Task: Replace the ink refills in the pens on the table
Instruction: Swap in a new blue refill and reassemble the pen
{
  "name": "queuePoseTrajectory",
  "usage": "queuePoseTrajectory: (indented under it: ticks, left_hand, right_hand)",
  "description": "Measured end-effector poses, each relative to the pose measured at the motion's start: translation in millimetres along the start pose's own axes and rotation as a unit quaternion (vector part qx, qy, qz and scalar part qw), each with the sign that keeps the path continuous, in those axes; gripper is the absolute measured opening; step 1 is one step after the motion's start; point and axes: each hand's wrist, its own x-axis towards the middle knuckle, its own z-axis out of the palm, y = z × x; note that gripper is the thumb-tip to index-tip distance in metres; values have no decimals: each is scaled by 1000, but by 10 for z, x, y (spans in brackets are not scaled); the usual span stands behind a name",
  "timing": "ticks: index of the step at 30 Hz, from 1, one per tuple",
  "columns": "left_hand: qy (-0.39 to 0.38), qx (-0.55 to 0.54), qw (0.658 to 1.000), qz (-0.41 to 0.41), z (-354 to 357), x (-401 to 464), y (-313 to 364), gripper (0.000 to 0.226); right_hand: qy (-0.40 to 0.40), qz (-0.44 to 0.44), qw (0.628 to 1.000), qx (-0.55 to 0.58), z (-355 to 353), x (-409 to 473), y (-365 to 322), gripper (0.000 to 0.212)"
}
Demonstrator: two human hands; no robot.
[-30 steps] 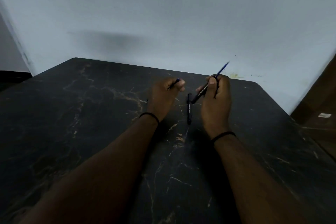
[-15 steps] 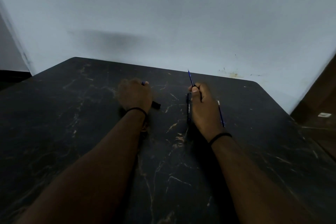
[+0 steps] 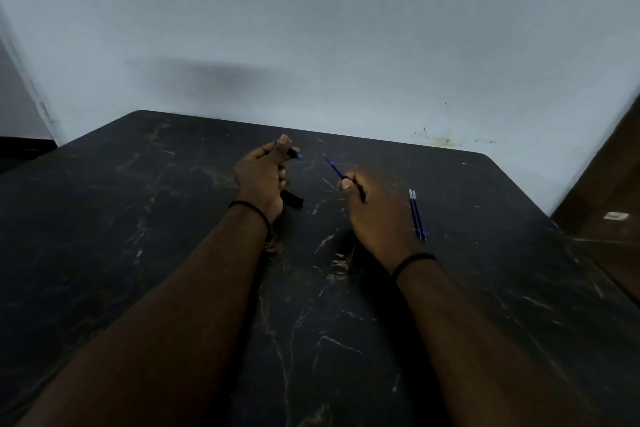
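My left hand (image 3: 261, 177) curls around a short black pen piece (image 3: 293, 152) with a blue end, thumb raised, the piece poking out toward 1 o'clock from my fingers. My right hand (image 3: 374, 215) pinches a blue ink refill (image 3: 334, 168) between thumb and forefinger, its thin tip slanting toward 11 o'clock above the tabletop (image 3: 138, 218); a dark pen part shows under that hand's fingers, though I cannot tell exactly what it is. The two hands are apart, a bare strip of dark marbled surface between them. A black pen piece (image 3: 292, 199) lies on the tabletop just beside my left wrist, at about 3 o'clock from it. Two more blue refills (image 3: 416, 215) lie side by side, touching, at 3 o'clock from my right hand, their pale ends pointing to 12 o'clock. A black band (image 3: 254, 210) circles my left wrist and another black band (image 3: 412, 262) circles my right. A pale wall (image 3: 311, 28) rises at 12 o'clock behind the tabletop's far edge, stained yellowish toward 1 o'clock.
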Motion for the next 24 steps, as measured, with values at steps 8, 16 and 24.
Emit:
queuePoseTrajectory:
  ticks: [8,16,24]
  left_hand:
    - [-69,-22,997,-22,-2,-21,-51,13]
    - [-98,9,995,-14,4,-58,-52,14]
    - [-122,50,991,-6,31,-65,-86,16]
  right_hand:
    - [-22,-24,998,-56,-58,-26,-75,23]
    - [-35,-31,997,-68,-51,-25,-92,25]
    - [-27,-26,996,-75,-25,-12,-78,24]
